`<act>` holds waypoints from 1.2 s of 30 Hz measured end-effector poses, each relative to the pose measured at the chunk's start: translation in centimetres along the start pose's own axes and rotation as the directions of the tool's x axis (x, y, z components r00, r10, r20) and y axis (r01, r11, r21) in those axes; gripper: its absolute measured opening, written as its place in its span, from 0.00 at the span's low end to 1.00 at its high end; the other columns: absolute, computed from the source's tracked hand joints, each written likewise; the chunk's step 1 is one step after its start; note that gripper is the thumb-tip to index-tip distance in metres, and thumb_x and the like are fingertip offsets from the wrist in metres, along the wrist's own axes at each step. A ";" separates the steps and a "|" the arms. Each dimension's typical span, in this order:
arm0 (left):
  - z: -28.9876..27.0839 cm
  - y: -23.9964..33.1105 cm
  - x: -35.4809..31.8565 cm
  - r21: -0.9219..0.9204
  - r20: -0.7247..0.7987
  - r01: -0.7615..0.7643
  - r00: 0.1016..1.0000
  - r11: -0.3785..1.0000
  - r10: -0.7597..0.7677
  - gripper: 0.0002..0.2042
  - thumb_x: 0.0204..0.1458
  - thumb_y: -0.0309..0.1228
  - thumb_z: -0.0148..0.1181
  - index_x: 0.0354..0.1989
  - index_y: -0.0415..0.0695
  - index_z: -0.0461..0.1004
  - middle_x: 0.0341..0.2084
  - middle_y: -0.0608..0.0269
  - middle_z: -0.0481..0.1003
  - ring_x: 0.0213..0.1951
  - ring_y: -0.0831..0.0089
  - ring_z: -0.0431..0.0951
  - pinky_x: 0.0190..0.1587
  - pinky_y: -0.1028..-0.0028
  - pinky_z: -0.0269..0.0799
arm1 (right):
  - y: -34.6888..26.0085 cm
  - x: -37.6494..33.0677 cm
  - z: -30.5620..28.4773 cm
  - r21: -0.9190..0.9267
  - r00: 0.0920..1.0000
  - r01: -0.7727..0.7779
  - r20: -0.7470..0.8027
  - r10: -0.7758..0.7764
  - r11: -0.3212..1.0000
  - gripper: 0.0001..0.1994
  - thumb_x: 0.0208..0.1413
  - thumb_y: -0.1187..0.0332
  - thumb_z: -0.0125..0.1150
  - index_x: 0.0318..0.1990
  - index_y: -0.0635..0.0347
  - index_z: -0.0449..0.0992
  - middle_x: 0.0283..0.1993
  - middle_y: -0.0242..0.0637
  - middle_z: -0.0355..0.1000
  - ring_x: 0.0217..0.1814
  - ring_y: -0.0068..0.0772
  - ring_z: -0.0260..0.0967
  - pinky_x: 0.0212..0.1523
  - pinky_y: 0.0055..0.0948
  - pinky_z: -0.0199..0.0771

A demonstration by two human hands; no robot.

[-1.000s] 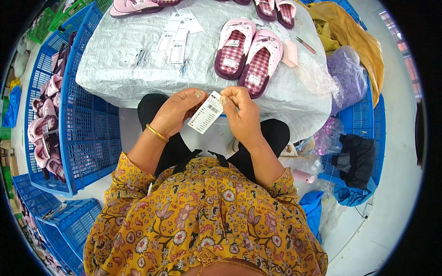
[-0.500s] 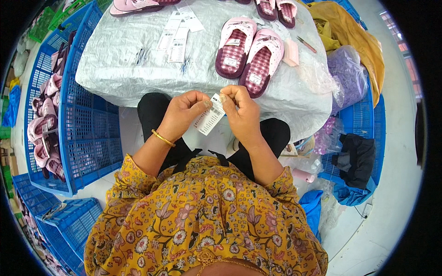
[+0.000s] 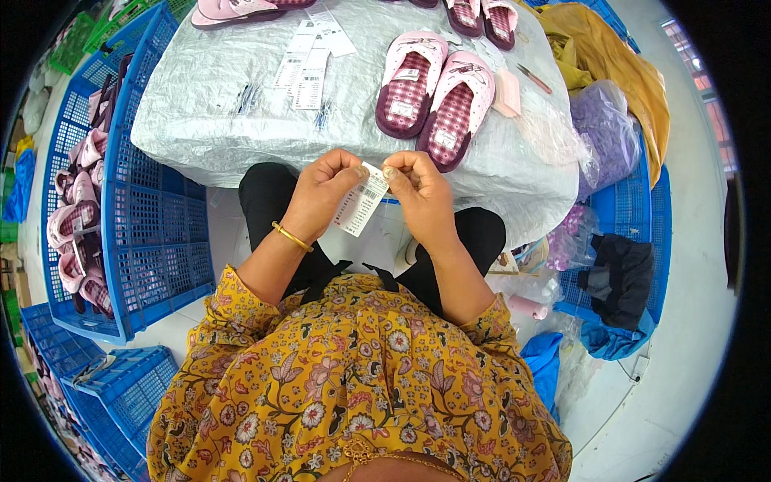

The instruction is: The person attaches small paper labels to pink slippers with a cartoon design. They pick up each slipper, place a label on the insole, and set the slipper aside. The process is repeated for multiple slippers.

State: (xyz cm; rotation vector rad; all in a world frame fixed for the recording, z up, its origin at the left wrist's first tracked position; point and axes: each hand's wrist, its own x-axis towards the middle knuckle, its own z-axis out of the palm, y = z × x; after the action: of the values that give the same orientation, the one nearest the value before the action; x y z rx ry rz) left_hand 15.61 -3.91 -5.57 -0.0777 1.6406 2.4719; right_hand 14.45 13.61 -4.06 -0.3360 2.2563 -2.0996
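Between my hands, above my lap, hangs a white printed paper tag (image 3: 359, 210). My left hand (image 3: 325, 193) pinches its upper left corner between thumb and fingers. My right hand (image 3: 421, 197) pinches the upper right corner the same way. Just beyond the right hand, a pair of pink slippers with checked maroon insoles lies on the covered table; these are the left slipper (image 3: 409, 84) and the right slipper (image 3: 458, 108), each with a white label inside. More white tags (image 3: 309, 76) lie on the table, ahead of my left hand.
A whitish plastic sheet (image 3: 217, 88) covers the table. Small snips (image 3: 534, 79) and a pink block (image 3: 507, 92) lie right of the slippers. Blue crates (image 3: 161, 233) stand at the left, one holding pink slippers (image 3: 80, 189). Bagged purple items (image 3: 606, 136) and dark cloth (image 3: 622, 277) are at the right.
The tag has turned slightly to hang a little more upright and face me more. My left hand has shifted slightly right. The slippers and the other tags stay where they were.
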 end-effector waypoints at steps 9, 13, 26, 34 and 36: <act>-0.1 -0.7 0.1 -0.016 -0.002 0.023 1.000 1.000 -0.023 0.03 0.59 0.25 0.59 0.36 0.39 0.74 0.30 0.71 0.75 0.31 0.88 0.71 0.35 0.84 0.69 | 0.0 -0.2 0.3 -0.096 1.000 0.024 -0.015 -0.025 0.995 0.04 0.59 0.77 0.59 0.41 0.66 0.74 0.31 0.32 0.73 0.31 0.16 0.66 0.33 0.22 0.69; -0.1 -0.7 0.0 -0.048 0.005 0.043 0.999 0.998 -0.043 0.04 0.59 0.26 0.60 0.37 0.39 0.74 0.30 0.70 0.76 0.31 0.87 0.72 0.34 0.84 0.70 | 0.3 -0.1 0.3 -0.085 0.999 0.028 -0.022 -0.030 0.996 0.04 0.59 0.77 0.60 0.40 0.66 0.74 0.30 0.32 0.73 0.30 0.17 0.66 0.32 0.22 0.69; -0.3 -1.2 -0.5 0.086 -0.027 0.026 0.999 0.996 -0.024 0.03 0.57 0.24 0.62 0.35 0.40 0.74 0.28 0.74 0.73 0.30 0.88 0.69 0.33 0.85 0.66 | 0.2 0.0 0.2 -0.130 1.000 0.029 0.003 -0.029 0.991 0.04 0.58 0.76 0.60 0.40 0.65 0.74 0.32 0.33 0.74 0.32 0.18 0.68 0.35 0.23 0.71; 0.5 -1.4 -1.2 0.302 -0.036 -0.085 0.994 0.950 0.100 0.05 0.55 0.26 0.65 0.30 0.39 0.74 0.24 0.76 0.71 0.26 0.89 0.65 0.29 0.85 0.63 | 0.1 0.1 0.4 -0.157 0.993 0.093 0.092 -0.079 0.983 0.06 0.57 0.77 0.60 0.42 0.65 0.74 0.33 0.36 0.74 0.35 0.23 0.72 0.39 0.26 0.73; 0.4 -1.6 -1.1 0.280 -0.048 -0.082 0.994 0.956 0.099 0.05 0.55 0.25 0.65 0.31 0.39 0.75 0.24 0.75 0.72 0.27 0.89 0.66 0.29 0.85 0.63 | 0.4 0.1 0.5 -0.126 0.994 0.091 0.064 -0.083 0.988 0.07 0.57 0.77 0.60 0.42 0.65 0.74 0.33 0.35 0.74 0.34 0.24 0.72 0.38 0.25 0.72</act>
State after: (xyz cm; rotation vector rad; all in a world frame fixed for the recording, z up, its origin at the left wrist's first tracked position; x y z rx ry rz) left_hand 16.97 -3.08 -6.78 -0.0429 2.0435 2.2937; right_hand 14.40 13.18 -4.49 -0.5036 2.3906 -1.9578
